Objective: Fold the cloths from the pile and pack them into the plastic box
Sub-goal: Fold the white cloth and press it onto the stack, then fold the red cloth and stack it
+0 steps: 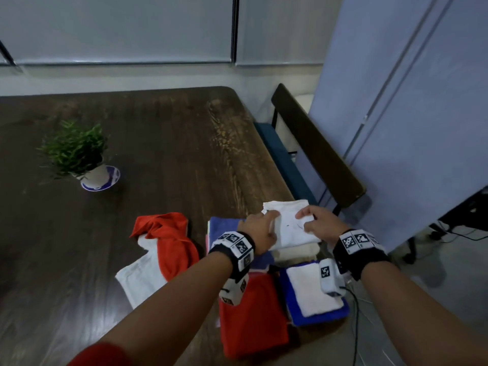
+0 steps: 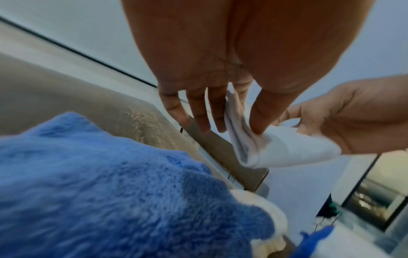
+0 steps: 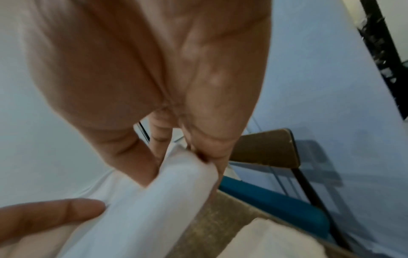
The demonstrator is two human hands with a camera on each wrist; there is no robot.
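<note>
Over the table's right edge I hold a white cloth (image 1: pixel 289 225) between both hands. My left hand (image 1: pixel 260 228) pinches its left side with thumb against forefinger (image 2: pixel 240 127) while the other fingers stay straight. My right hand (image 1: pixel 314 223) pinches the right fold between thumb and fingers (image 3: pixel 183 165). Under them lie folded cloths: a blue fleece one (image 1: pixel 224 228), a cream one (image 1: pixel 295 252), a red one (image 1: pixel 250 313) and a white one on a blue one (image 1: pixel 311 294). Unfolded red (image 1: pixel 169 239) and white (image 1: pixel 140 278) cloths lie to the left. I cannot make out a plastic box.
A potted plant (image 1: pixel 79 154) on a saucer stands far left on the dark wooden table (image 1: pixel 171 143). A chair (image 1: pixel 317 154) with a blue seat sits close against the table's right edge. Cables (image 1: pixel 449 233) run on the floor at the right.
</note>
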